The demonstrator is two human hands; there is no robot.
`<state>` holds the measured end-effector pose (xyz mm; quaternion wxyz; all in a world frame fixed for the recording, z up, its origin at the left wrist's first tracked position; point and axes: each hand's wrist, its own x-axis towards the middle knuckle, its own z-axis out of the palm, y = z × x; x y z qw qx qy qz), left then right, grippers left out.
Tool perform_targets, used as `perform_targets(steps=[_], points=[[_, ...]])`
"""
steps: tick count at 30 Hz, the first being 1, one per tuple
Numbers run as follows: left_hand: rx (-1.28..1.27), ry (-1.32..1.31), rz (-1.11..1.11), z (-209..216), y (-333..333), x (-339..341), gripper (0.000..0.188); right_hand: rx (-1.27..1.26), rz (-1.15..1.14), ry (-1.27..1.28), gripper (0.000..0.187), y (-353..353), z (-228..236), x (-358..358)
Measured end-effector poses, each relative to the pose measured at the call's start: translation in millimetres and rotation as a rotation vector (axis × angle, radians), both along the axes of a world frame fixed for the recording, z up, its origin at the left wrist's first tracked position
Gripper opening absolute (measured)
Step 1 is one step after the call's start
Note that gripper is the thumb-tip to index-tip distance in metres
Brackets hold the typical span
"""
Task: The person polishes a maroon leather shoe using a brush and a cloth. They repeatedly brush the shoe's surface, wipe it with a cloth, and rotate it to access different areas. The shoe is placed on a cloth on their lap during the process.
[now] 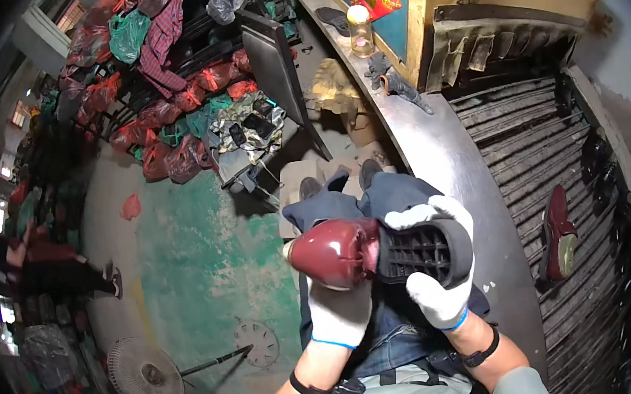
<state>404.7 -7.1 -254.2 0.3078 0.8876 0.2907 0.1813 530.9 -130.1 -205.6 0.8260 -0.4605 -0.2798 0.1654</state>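
My left hand [340,314], in a white glove with a blue cuff edge, holds a glossy maroon shoe [330,252] from below, its toe pointing left. A white-gloved right hand [443,303] grips a black rubber shoe sole [417,254], thumb on the near side and fingers on the far side. The sole's gridded inner face is turned up. Shoe and sole meet or overlap over my lap; I cannot tell whether they are joined. Part of the left fingers is hidden under the shoe.
A metal ledge [483,212] curves along my right, bearing a jar [361,38] and dark crumpled gloves [394,83]. Beyond it, another maroon shoe [558,234] lies on a slatted conveyor [530,147]. A fan [147,375], a chair [273,64], bagged bundles [185,95] and a person [43,258] are leftward.
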Motion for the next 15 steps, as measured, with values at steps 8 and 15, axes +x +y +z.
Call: perform_targets(steps=[8,15], points=[[-0.461,-0.761,0.175,40.6,22.3,34.1,0.07,-0.093,-0.094,-0.114,0.08,15.7,-21.4,1.9],[-0.174,-0.69,0.027,52.9,10.5,51.6,0.059,-0.21,-0.186,-0.181,0.059,12.4,-10.7,-1.6]])
